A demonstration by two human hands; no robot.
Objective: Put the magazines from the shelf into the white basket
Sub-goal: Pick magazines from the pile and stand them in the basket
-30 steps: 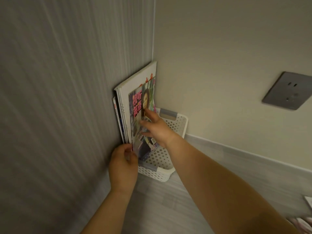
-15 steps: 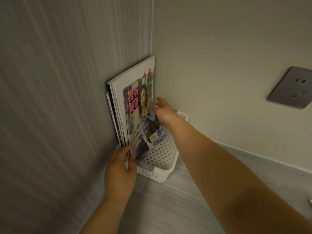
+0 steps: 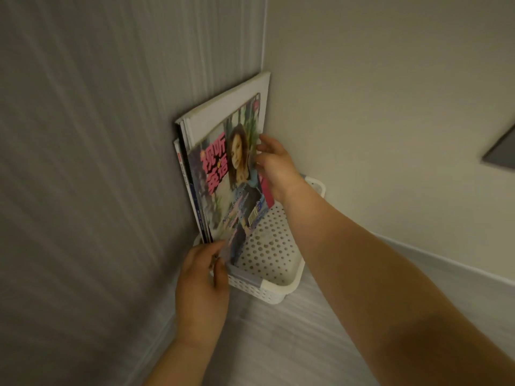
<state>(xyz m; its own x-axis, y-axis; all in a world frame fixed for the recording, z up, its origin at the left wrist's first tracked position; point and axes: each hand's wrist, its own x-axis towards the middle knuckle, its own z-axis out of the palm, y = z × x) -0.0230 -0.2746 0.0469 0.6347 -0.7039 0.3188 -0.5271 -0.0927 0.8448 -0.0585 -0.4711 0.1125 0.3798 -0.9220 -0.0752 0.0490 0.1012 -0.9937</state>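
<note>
- White perforated basket [image 3: 278, 288], floor corner: several magazines [image 3: 223, 162] stand upright inside, leaning on the grey wall panel [image 3: 83, 162].
- Your left hand [image 3: 202, 285] pinches the front magazine's lower corner; your right hand [image 3: 276, 165] steadies its far edge, fingers loose.
- No shelf in view; remaining magazines cannot be judged.
- Wall socket [image 3: 501, 156] well apart; nothing obstructs.

Left hand [image 3: 202, 285] pinching, grip closed; right hand [image 3: 278, 169] fingers spread.

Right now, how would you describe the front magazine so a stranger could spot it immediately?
Look at the white basket in the room's corner, where magazines stand upright against the grey wall. The front magazine faces the open basket, between the left hand and right hand. Only it shows a colour cover with pink characters.
</note>
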